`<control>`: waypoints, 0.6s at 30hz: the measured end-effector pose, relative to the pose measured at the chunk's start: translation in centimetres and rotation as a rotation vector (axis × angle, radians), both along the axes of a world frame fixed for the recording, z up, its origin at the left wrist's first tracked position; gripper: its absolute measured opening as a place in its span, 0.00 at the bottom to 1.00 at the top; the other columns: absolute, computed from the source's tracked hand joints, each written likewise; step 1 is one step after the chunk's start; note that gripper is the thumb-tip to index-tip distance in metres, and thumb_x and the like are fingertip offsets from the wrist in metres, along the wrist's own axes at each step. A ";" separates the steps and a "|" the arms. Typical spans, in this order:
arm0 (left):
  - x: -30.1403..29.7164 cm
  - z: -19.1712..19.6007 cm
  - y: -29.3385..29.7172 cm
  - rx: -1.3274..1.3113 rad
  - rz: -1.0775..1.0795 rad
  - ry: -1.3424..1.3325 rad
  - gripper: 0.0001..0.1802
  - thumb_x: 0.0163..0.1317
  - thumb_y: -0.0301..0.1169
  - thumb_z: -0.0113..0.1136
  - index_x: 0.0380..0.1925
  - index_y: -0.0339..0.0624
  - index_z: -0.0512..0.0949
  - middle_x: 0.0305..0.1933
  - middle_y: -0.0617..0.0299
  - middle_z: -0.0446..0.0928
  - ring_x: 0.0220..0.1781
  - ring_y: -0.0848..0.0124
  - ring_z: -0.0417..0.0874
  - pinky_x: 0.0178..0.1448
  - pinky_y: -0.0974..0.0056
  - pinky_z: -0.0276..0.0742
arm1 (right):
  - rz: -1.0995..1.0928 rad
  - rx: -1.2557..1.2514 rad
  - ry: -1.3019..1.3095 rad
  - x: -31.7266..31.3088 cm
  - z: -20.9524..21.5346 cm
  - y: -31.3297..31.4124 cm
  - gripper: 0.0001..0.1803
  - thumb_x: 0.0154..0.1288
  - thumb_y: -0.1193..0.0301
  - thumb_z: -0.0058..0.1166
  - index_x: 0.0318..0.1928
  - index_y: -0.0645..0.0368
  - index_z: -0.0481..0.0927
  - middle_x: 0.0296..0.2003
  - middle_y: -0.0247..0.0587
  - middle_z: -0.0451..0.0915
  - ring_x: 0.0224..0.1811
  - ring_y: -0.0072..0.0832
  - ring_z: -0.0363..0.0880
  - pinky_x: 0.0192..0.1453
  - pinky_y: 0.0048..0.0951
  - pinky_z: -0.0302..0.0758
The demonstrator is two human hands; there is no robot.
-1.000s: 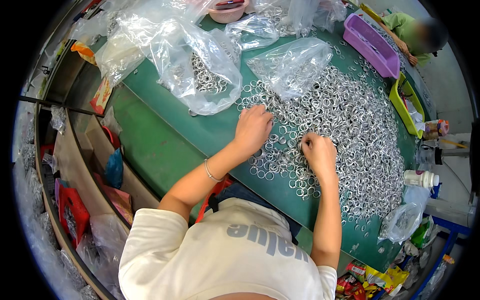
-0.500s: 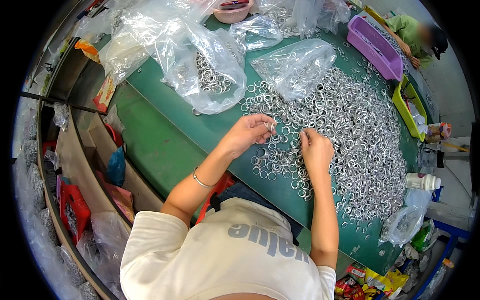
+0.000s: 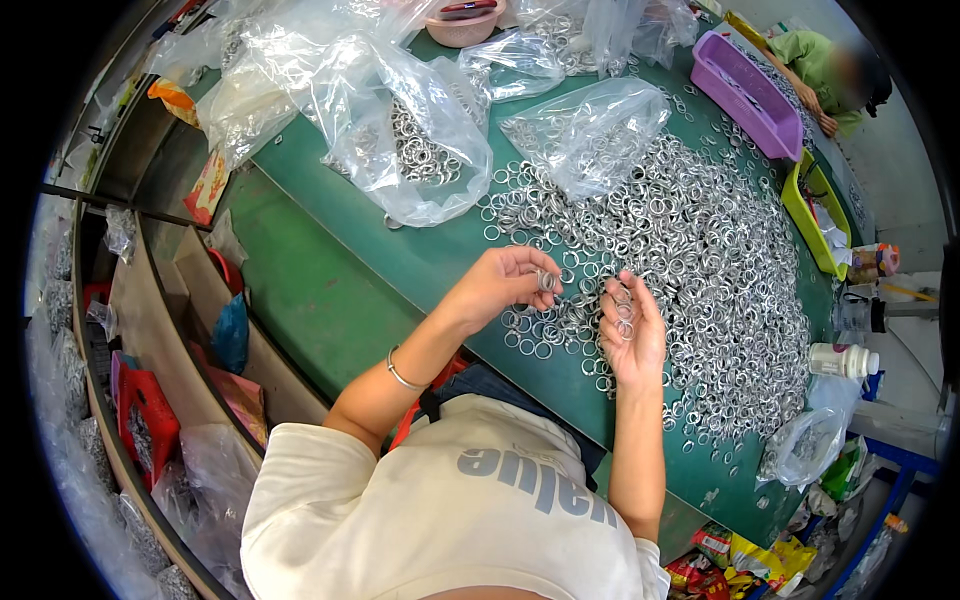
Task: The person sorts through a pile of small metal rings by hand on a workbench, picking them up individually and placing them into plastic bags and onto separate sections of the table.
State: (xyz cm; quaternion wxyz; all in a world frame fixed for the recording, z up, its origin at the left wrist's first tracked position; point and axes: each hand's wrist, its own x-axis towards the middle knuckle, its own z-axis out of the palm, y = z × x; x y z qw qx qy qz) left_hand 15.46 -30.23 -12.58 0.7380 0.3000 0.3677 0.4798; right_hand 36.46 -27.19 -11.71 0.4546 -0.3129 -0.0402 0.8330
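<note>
Several metal rings [image 3: 546, 281] sit pinched in the left hand [image 3: 497, 285], while the partly curled right hand [image 3: 638, 345] holds other rings [image 3: 624, 327].

The rings [image 3: 740, 290] are silver, the worktop [image 3: 560, 385] dark green, the far-right basin [image 3: 782, 142] purple, and the T-shirt [image 3: 430, 525] cream with grey lettering.

Cannot count the rings [image 3: 546, 281] in the left hand [image 3: 490, 288]: too small. Cannot follow the shirt [image 3: 400, 520] past the bottom edge, or make out the co-worker's head [image 3: 855, 76], blurred.
</note>
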 end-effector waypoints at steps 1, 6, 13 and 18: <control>0.0 0.0 -0.1 0.003 -0.005 0.025 0.10 0.62 0.25 0.56 0.43 0.33 0.74 0.39 0.57 0.78 0.35 0.75 0.80 0.40 0.72 0.78 | -0.037 -0.028 -0.042 -0.6 0.8 0.0 0.11 0.71 0.65 0.41 0.39 0.60 0.73 0.26 0.39 0.73 0.15 0.19 0.61 0.12 0.16 0.56; -0.2 0.3 -1.0 -0.047 -0.001 -0.040 0.15 0.62 0.24 0.55 0.49 0.32 0.72 0.47 0.51 0.77 0.46 0.67 0.81 0.51 0.67 0.79 | 0.140 0.506 -0.685 1.0 -1.3 0.3 0.09 0.67 0.68 0.49 0.37 0.60 0.78 0.23 0.34 0.74 0.15 0.20 0.63 0.17 0.18 0.60; 0.0 0.3 -1.6 -0.059 0.034 -0.161 0.19 0.62 0.22 0.54 0.53 0.31 0.69 0.53 0.47 0.74 0.54 0.60 0.78 0.58 0.65 0.76 | 0.439 1.323 -2.021 -1.2 -1.0 2.4 0.07 0.56 0.72 0.55 0.36 0.55 0.81 0.30 0.45 0.80 0.28 0.41 0.81 0.29 0.37 0.75; 0.5 0.4 -1.9 -0.008 0.095 0.010 0.17 0.61 0.21 0.54 0.51 0.31 0.71 0.52 0.47 0.75 0.53 0.62 0.79 0.57 0.66 0.76 | 0.583 1.441 -2.071 -1.3 -1.3 2.7 0.05 0.55 0.77 0.49 0.32 0.57 0.78 0.29 0.44 0.79 0.26 0.41 0.81 0.28 0.38 0.75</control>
